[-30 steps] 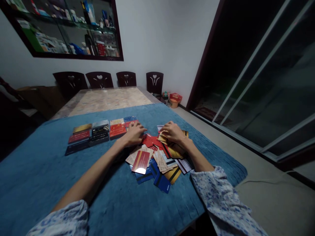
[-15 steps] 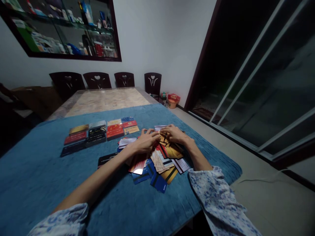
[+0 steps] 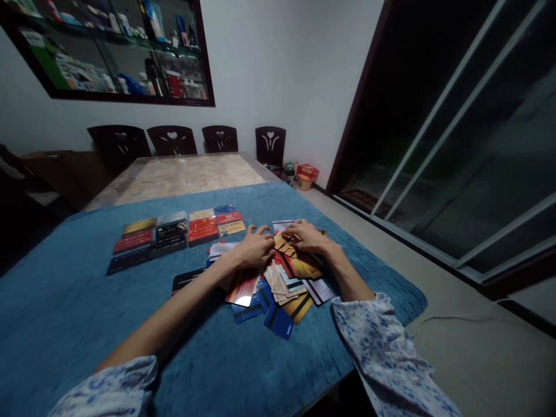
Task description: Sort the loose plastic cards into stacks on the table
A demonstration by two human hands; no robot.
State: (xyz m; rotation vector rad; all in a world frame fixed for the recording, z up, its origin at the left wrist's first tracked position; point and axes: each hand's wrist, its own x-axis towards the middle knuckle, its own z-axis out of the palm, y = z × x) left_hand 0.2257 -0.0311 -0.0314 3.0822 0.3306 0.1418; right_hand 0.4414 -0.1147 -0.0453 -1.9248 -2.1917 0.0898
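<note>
A loose pile of bank-style cards lies on the blue cloth, with several blue cards [image 3: 278, 320] at its near edge and a red card [image 3: 241, 289] beside them. My left hand [image 3: 254, 250] rests over the left side of the pile, its fingers bent and apart; what lies beneath the palm is hidden. My right hand [image 3: 309, 237] is at the pile's right side, its fingers closed on some gold cards [image 3: 286, 246]. Other gold cards [image 3: 306, 267] and a white card with a dark stripe [image 3: 319, 291] show below that hand.
Sorted stacks stand in rows further left, among them red cards [image 3: 202, 231] and black cards [image 3: 168, 243]. A black card [image 3: 187, 280] lies under my left forearm. The blue cloth [image 3: 87, 301] covers the table's near part. Chairs [image 3: 171, 141] line the far side.
My left hand has shifted slightly left, away from my right hand, so more of the gold cards shows between them. My right hand stays nearly where it was.
</note>
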